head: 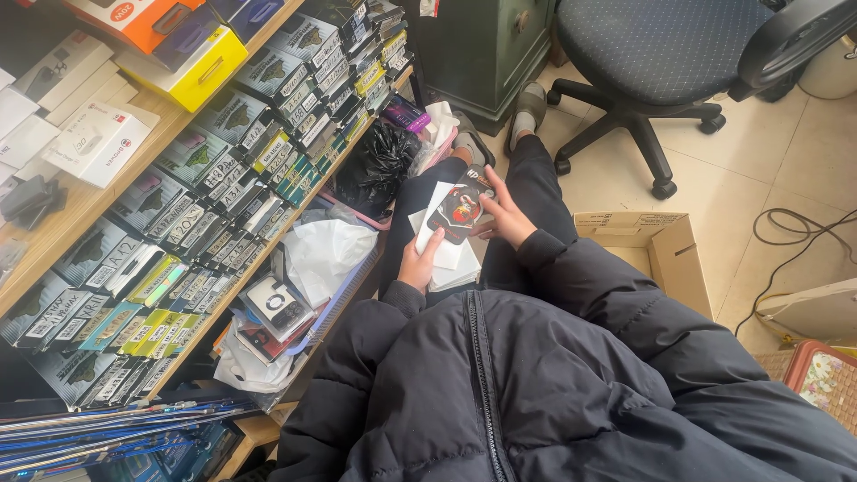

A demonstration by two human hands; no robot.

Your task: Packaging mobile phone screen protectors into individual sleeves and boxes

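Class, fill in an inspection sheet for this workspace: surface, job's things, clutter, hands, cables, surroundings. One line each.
Surface: no table; work is done over the lap, on dark trousers.
Job's things: phone case with a red and black picture, on top of a stack of white packets.
Clutter: shelves packed with boxed stock; loose white bags, a black bag.
Hands: left hand holds the stack from below; right hand grips the case's edge.
Cables: black cable lies on the tiled floor at right.
Surroundings: office chair, open cardboard box, green cabinet.
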